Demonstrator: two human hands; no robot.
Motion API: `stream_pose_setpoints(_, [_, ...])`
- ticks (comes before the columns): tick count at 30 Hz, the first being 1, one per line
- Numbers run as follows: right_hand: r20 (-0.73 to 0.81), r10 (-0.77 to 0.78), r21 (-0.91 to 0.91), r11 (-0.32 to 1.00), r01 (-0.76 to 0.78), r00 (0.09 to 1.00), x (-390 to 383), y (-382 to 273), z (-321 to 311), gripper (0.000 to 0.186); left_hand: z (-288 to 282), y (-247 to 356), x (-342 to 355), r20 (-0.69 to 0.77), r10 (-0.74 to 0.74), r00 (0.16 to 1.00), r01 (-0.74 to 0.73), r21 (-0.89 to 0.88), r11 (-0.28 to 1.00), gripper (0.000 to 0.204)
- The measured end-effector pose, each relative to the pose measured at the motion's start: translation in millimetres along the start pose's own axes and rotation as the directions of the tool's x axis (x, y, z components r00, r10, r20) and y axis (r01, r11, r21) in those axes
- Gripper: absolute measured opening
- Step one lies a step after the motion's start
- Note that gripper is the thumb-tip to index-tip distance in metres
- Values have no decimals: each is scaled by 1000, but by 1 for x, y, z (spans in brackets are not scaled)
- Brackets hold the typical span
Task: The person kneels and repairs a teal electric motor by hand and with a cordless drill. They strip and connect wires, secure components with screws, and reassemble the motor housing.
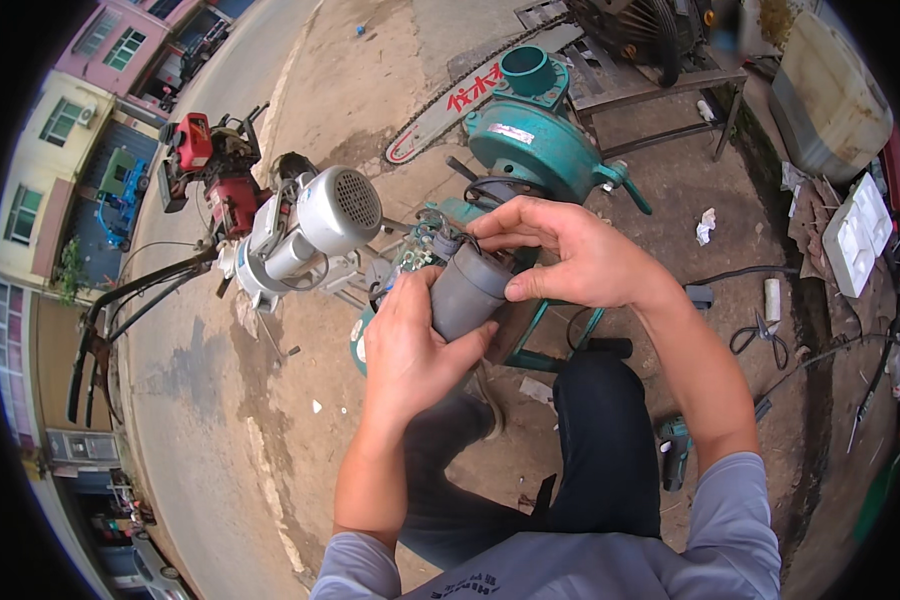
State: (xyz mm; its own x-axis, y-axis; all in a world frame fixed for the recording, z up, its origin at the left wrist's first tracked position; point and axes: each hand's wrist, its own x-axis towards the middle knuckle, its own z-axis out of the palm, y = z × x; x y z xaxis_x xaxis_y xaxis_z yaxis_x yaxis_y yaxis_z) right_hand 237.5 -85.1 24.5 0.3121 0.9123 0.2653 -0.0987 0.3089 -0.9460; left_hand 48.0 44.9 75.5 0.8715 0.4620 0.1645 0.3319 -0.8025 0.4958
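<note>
A dark grey cylindrical capacitor [467, 293] is held tilted in front of my knees. My left hand [402, 343] wraps its lower side, thumb along the near face. From the right, my right hand [582, 258] closes on its upper end, thumb against the rim and fingertips by the thin wires there. Just beyond my fingers lies a cluster of wiring [432, 240] on a teal machine; my hands partly cover it. The machine's round teal housing [532, 150] has an open round outlet [528, 70] on top.
Left stands a silver motor [337, 210] beside a red engine [232, 200] with long black handles. A chainsaw bar [445, 120] lies behind the teal housing. On the right ground are scissors [765, 335], a teal power drill [676, 450] and cables; a metal rack [660, 90] stands farther back.
</note>
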Motion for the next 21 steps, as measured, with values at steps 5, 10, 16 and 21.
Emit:
stream_pose_setpoints(5, [122, -7, -395, 917, 55, 993, 9, -14, -15, 43, -2, 3, 1, 29, -35, 999, 33, 64, 997, 63])
stream_pose_setpoints(10, [96, 47, -262, 965, -20, 994, 16, -1, -14, 43, 2, 9, 5, 22, -55, 998, 52, 132, 990, 60])
stream_pose_setpoints(16, [73, -256, -436, 861, 262, 964, 6, 20, -2, 53, 4, 7, 2, -61, -15, 998, 23, 141, 990, 63])
stream_pose_setpoints(21, [7, -484, -686, 635, 357, 875, -15, 28, 28, 56, 6, 7, 3, -65, 4, 998, 5, 140, 990, 61])
